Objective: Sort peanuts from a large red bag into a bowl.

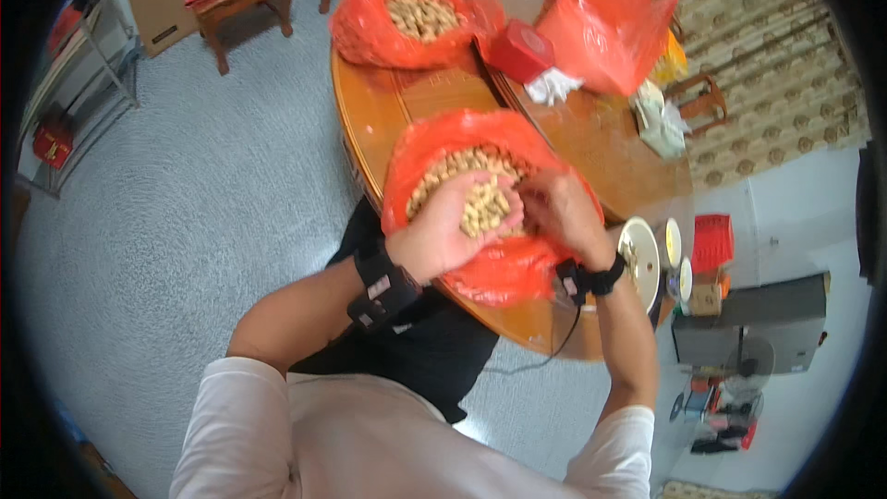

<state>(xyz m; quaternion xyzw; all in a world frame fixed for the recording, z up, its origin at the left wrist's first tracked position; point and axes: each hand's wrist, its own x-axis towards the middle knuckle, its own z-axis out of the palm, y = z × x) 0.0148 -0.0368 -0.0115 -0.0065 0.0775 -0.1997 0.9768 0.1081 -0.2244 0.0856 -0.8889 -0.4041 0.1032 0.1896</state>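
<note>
Cupped palm up, my left hand [443,225] holds a small heap of unshelled peanuts [485,206]. It hovers over an open red plastic bag [457,126] on the wooden table, with many more peanuts [478,159] inside. Close beside the left fingertips, my right hand [563,204] hangs over the bag's right side with its fingers bent down. Those fingers are blurred and partly hidden, so whether they grip anything does not show. Each wrist wears a black strap with a small device.
A second red bag of peanuts [423,10] rests at the table's [374,100] far end. Near it are a red box [521,52], crumpled white tissue [552,86] and a bulging red bag [603,28]. A white basin [641,260] stands by my right forearm, and a cable [565,343] trails from that wrist.
</note>
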